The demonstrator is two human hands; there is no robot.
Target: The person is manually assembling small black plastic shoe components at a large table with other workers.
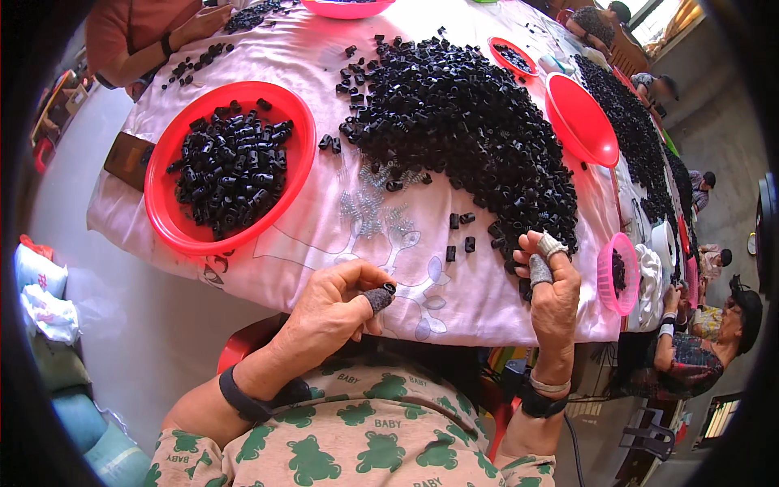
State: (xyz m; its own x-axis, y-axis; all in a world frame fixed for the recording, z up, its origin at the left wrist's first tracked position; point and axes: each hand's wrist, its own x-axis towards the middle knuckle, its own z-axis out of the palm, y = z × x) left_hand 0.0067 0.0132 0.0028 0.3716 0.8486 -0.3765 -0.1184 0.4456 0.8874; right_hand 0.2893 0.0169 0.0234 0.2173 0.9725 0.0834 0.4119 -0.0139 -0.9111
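Note:
Between the thumb and fingers of my left hand (320,304) is a small hollow black plastic piece (389,288); a dark wrap covers the thumb. My right hand (555,284) has its fingers bent at the near right edge of a big heap of black plastic pieces (454,105). Light wraps cover two of its fingertips, and what those fingers pinch is not clear. A few loose pieces (452,253) lie between my hands and the heap. Small pale spring-like bits (369,203) are scattered on the cloth beyond my left hand.
A red basin (300,122) of black pieces stands at the left of the pink tablecloth (324,73). Rightward are a tilted red basin (580,122) and a pink basket (617,276). A co-worker's arm (187,32) reaches in at the upper left; other people sit along the right.

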